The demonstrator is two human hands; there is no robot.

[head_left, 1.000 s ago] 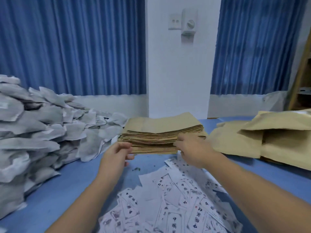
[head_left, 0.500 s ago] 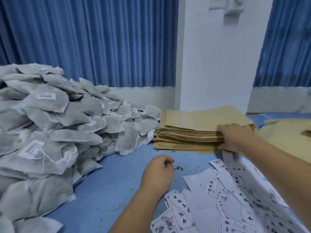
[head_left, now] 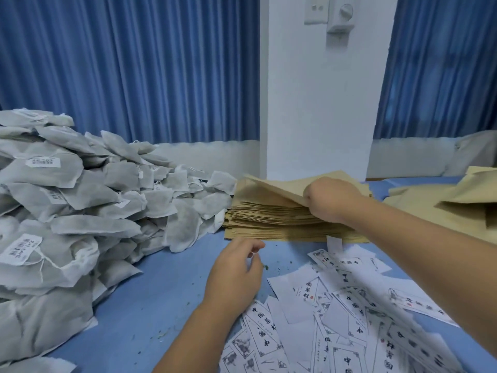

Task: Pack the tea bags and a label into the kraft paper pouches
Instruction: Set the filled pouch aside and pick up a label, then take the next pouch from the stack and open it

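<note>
My right grip (head_left: 332,201) pinched the top kraft pouch (head_left: 271,185) on the stack (head_left: 269,224), my left grip (head_left: 234,275) loose, holding nothing.

Looked like a small hand-packing workroom, not a kitchen or a shop. One blue table (head_left: 166,292) carried bulk stock: a huge heap of tea bags (head_left: 80,211), a thick stack of flat paper pouches (head_left: 269,216) and loose printed labels (head_left: 349,319). Behind it were plain blue curtains (head_left: 134,63) and a white pillar (head_left: 317,103) with a wall switch (head_left: 316,10).
</note>
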